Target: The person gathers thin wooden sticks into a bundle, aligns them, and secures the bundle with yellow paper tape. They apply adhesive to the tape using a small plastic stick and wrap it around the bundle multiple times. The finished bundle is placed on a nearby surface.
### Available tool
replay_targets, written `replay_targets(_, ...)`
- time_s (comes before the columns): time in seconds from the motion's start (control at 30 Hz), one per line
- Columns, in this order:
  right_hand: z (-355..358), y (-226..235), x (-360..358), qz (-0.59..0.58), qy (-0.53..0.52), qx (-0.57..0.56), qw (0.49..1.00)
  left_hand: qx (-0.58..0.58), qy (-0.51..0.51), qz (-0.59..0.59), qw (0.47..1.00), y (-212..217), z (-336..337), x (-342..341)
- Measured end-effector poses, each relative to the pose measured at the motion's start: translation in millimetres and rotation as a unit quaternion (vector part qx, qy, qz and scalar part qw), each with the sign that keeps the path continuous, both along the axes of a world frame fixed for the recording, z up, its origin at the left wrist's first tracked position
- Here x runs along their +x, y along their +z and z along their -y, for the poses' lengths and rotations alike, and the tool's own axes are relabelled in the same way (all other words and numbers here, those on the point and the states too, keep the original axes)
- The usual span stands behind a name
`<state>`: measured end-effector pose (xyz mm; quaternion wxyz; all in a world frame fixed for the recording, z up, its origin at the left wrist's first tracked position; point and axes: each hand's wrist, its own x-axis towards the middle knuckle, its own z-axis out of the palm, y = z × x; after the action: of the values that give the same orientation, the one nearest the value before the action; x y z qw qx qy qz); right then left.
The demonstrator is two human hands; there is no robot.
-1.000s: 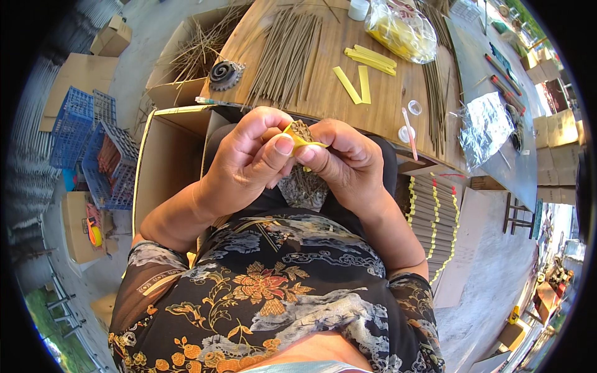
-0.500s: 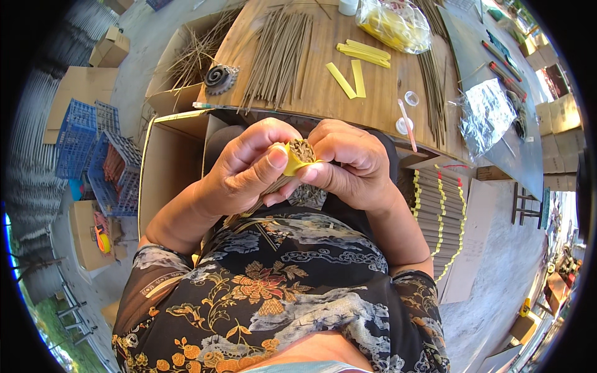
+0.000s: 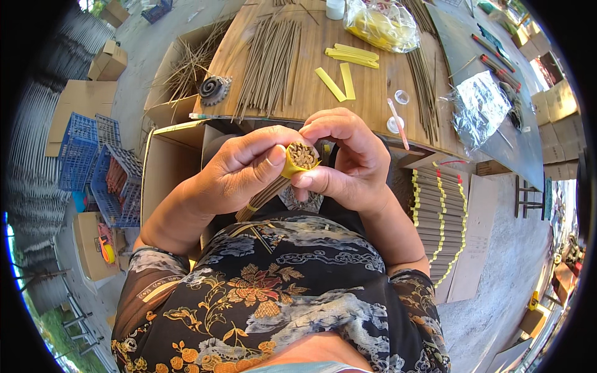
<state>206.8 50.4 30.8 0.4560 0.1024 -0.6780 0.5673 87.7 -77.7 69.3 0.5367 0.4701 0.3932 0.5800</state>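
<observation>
A bundle of thin brown incense sticks slants up from my lap, its packed end facing me. Round that end runs a yellow paper strip. My left hand is closed on the bundle, thumb pressed against the yellow strip. On the other side my right hand has its thumb tip at the strip's lower edge, with curled fingers beside the end of the bundle. The lower part of the bundle is partly hidden by my left hand.
Ahead, a wooden table holds loose sticks, yellow strips, a plastic bag and a pink-handled brush. Finished bundles lie at right. Cardboard boxes and blue crates stand at left.
My right thumb and fingers have spread apart from their pinch on the yellow strip. The strip now lies closer round the bundle, whose end shows more fully. The view has shifted slightly.
</observation>
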Motion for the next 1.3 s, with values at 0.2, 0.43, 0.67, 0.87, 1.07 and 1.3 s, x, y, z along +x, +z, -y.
replay_targets(0.2,-1,8,5,-0.020,-0.042,0.011,0.999,0.009,0.025,-0.181,0.983,16,-7,3)
replay_targets(0.43,-13,21,17,-0.016,-0.074,0.060,0.995,0.014,-0.063,-0.148,0.987,24,-22,6)
replay_targets(0.67,-17,14,19,-0.004,-0.085,0.035,0.996,-0.010,-0.008,0.045,0.999,3,-31,19)
replay_targets(0.87,-20,12,24,0.013,0.144,-0.219,0.965,0.011,-0.067,0.148,0.987,0,-45,7)
replay_targets(1.07,-21,8,17,0.032,0.005,-0.086,0.996,-0.003,-0.034,0.158,0.987,-5,-44,6)
replay_targets(1.3,-16,9,12,0.023,-0.044,-0.062,0.997,-0.005,-0.007,0.138,0.990,-5,-45,7)
